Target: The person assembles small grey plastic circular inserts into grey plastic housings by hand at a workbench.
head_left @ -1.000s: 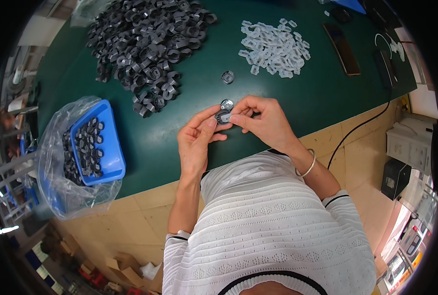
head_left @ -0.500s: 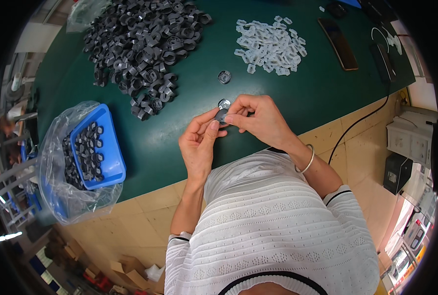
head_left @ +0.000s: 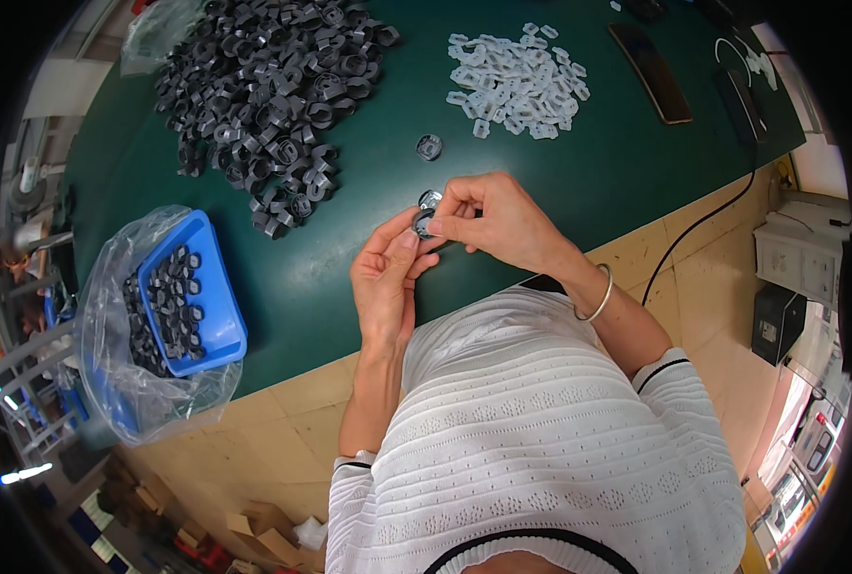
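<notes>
A small dark grey round plastic part [head_left: 421, 226] is pinched between my two hands over the near edge of the table. My left hand [head_left: 384, 277] grips its left side between thumb and fingers. From the right, the thumb and bent index finger of my right hand [head_left: 507, 226] press against the same part; those fingertips partly cover it. Just beyond the fingertips a round dark part with a shiny pale inside [head_left: 430, 199] rests on the table. A similar round part [head_left: 429, 146] lies farther off, apart from both hands.
A large heap of dark grey plastic rings [head_left: 273, 105] covers the far left of the green table [head_left: 349, 277]. White small plastic pieces [head_left: 522, 81] are piled at the far right, near a phone [head_left: 651, 74]. At left, a blue bin [head_left: 220, 330] holding dark parts sits beside a clear plastic bag [head_left: 101, 354].
The part in my fingers has turned, from a flat dark face to a view of its rim. Both hands stay close together. The whole view has shifted slightly.
</notes>
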Tool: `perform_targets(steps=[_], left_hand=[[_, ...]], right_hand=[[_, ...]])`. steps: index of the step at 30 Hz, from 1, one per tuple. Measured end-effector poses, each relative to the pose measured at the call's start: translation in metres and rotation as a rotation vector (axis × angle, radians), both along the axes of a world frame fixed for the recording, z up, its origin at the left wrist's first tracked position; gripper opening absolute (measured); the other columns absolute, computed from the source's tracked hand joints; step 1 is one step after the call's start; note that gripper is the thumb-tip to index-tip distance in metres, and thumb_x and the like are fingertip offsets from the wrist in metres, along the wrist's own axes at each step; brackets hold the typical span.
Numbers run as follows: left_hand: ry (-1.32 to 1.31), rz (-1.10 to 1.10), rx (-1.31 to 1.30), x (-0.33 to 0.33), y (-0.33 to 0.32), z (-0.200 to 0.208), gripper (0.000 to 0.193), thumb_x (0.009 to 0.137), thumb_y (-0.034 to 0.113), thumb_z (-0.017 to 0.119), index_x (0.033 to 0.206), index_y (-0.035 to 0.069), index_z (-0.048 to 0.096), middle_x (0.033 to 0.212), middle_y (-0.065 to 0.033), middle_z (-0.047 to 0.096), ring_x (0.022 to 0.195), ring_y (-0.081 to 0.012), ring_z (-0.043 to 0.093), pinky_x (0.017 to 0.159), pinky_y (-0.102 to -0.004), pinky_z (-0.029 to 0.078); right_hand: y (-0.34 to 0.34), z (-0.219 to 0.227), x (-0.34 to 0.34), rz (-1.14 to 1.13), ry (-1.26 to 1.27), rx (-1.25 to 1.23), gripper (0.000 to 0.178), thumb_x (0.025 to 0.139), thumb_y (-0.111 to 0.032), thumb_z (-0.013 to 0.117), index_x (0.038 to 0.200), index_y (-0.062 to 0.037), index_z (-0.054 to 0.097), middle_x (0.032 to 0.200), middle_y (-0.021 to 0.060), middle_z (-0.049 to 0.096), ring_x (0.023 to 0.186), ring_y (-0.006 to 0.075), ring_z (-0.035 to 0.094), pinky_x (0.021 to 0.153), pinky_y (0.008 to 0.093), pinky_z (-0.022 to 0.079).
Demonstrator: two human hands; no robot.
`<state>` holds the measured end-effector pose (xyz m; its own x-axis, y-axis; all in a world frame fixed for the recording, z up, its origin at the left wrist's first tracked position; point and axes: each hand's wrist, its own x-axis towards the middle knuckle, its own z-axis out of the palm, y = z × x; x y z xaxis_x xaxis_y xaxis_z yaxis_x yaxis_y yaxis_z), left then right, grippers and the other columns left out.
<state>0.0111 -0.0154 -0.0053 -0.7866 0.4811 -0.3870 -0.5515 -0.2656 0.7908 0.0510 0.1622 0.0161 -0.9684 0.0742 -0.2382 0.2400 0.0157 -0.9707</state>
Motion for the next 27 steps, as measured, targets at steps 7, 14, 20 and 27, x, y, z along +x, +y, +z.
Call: perform_targets(steps=[7,14,20,27], left_hand=[[0.141,0.027,-0.044,0.005,0.003,-0.001,0.031,0.094,0.006,0.060,0.122,-0.005,0.057,0.107,-0.0133,0.068,0.093,-0.0180,0.068,0.076,-0.0239,0.057],[0.144,0.107,-0.007,0.011,0.009,0.005,0.030,0.092,0.004,0.063,0.121,-0.003,0.059,0.102,-0.0103,0.068,0.086,-0.0133,0.067,0.075,-0.0226,0.057],[0.186,0.118,-0.001,0.015,0.009,0.006,0.026,0.092,0.003,0.062,0.117,-0.005,0.060,0.111,-0.0108,0.063,0.091,-0.0152,0.065,0.078,-0.0244,0.056],[0.428,0.135,-0.139,0.014,0.010,0.003,0.022,0.092,-0.001,0.060,0.114,-0.006,0.062,0.110,-0.0077,0.059,0.089,-0.0133,0.065,0.078,-0.0243,0.056]], right_hand=[[0.001,-0.004,-0.001,0.016,0.069,0.069,0.016,0.085,-0.012,0.072,0.081,0.0003,0.062,0.069,0.0006,0.059,0.061,0.0056,0.052,0.049,0.0220,0.044],[-0.013,-0.016,-0.001,-0.122,0.088,-0.295,0.014,0.085,-0.008,0.068,0.094,-0.0016,0.061,0.090,0.0022,0.061,0.078,0.0070,0.055,0.066,0.0228,0.049],[-0.026,-0.019,0.004,-0.207,0.071,-0.397,0.009,0.084,0.000,0.060,0.092,-0.0005,0.061,0.090,0.0035,0.062,0.082,0.0081,0.056,0.075,0.0241,0.049],[-0.023,-0.019,-0.001,-0.204,0.144,-0.294,0.009,0.080,-0.004,0.067,0.085,0.0017,0.062,0.080,0.0029,0.065,0.071,0.0078,0.058,0.065,0.0246,0.048]])
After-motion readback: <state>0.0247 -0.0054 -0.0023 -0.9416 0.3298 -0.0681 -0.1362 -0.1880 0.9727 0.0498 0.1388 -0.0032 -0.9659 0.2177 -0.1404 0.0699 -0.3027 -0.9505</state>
